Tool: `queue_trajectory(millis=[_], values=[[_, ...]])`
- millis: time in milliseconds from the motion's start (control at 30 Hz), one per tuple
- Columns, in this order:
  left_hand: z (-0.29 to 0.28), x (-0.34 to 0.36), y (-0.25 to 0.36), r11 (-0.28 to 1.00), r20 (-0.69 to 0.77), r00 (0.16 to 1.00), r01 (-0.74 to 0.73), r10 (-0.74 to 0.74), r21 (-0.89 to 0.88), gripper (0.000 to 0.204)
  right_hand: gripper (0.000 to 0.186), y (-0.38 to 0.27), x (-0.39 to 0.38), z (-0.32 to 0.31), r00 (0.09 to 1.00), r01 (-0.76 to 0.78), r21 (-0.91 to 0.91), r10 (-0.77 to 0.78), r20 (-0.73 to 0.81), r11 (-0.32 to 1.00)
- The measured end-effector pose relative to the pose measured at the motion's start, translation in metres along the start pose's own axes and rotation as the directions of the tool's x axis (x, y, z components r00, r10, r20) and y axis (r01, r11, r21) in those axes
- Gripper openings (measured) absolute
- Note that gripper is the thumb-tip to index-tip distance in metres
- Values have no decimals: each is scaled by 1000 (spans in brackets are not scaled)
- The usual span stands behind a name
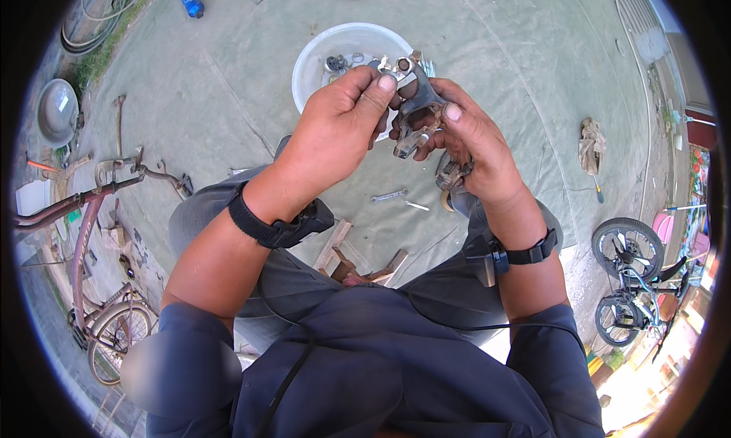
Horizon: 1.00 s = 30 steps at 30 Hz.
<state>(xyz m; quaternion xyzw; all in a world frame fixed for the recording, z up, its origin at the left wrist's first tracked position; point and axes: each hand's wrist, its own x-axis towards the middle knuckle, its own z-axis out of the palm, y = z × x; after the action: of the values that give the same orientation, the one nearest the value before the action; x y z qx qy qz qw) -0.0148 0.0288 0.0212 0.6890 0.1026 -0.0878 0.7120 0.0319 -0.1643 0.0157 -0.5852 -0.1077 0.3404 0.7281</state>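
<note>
My left hand (pixel 346 130) is closed, thumb and fingertips pinching a small silvery metal piece (pixel 387 63) at the upper end of a dark, dirty metal bracket (pixel 419 95). My right hand (pixel 480 141) grips that bracket, thumb on its side and fingers curled underneath. Below my right fingers, by my knee, is another dark, grimy metal part (pixel 453 175), partly hidden. Just beyond both hands a white plastic basin (pixel 331 35) holds several small metal parts (pixel 335 63). An open-ended wrench (pixel 388 196) lies on the green ground sheet between my knees, beside a thin light tool (pixel 416 205).
A wooden piece (pixel 335 240) sits between my legs. An old bicycle frame (pixel 95 232), long tools (pixel 119 126) and a metal bowl (pixel 57 111) are at left. A small bike (pixel 632 251) and a dirty rag (pixel 590 145) are at right, a blue bottle (pixel 192 3) at upper left.
</note>
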Motion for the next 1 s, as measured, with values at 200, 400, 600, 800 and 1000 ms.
queue_trajectory(millis=[200, 400, 600, 800, 1000], values=[[0, -1, -8, 999, -33, 999, -34, 33, -21, 29, 59, -2, -2, 3, 999, 45, -79, -45, 5, 996], [5, -4, -19, 789, -9, 913, -349, 409, 506, 54, 55, 2, 1, 9, 986, 142, -6, -142, -91, 990], [21, -7, -25, 774, 50, 956, -265, 289, 575, 75, 65, 5, 3, 14, 985, 170, 75, -167, -49, 983], [18, -5, -28, 788, 53, 968, -231, 246, 571, 68, 64, 6, 6, 9, 977, 212, 54, -210, -40, 976], [10, -5, -28, 862, 46, 976, -212, 215, 461, 47, 62, 5, 7, -1, 977, 202, 67, -196, -81, 977]])
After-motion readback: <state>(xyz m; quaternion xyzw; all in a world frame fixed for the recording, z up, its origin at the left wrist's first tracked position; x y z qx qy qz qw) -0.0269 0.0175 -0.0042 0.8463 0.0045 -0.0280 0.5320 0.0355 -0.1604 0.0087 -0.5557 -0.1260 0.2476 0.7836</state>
